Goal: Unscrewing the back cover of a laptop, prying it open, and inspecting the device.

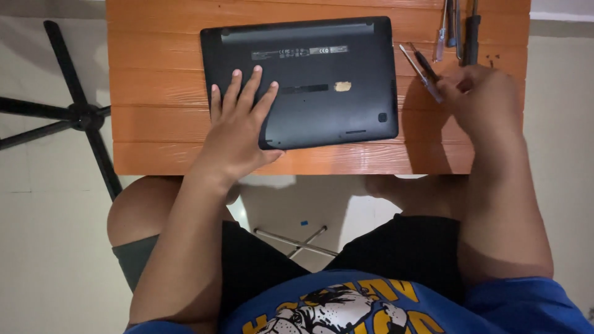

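A black laptop (322, 68) lies bottom-up on a small orange wooden table (161, 80). My left hand (238, 127) rests flat on the laptop's near left corner, fingers spread. My right hand (486, 93) is at the table's right side, fingers curled around the handles of two thin screwdrivers (424, 68) whose shafts point up-left toward the laptop's right edge.
Several more screwdrivers (461, 28) lie at the table's far right corner, with two tiny dark screws (493, 59) beside them. A black chair base (77, 114) stands on the pale floor to the left. My knees sit under the table's near edge.
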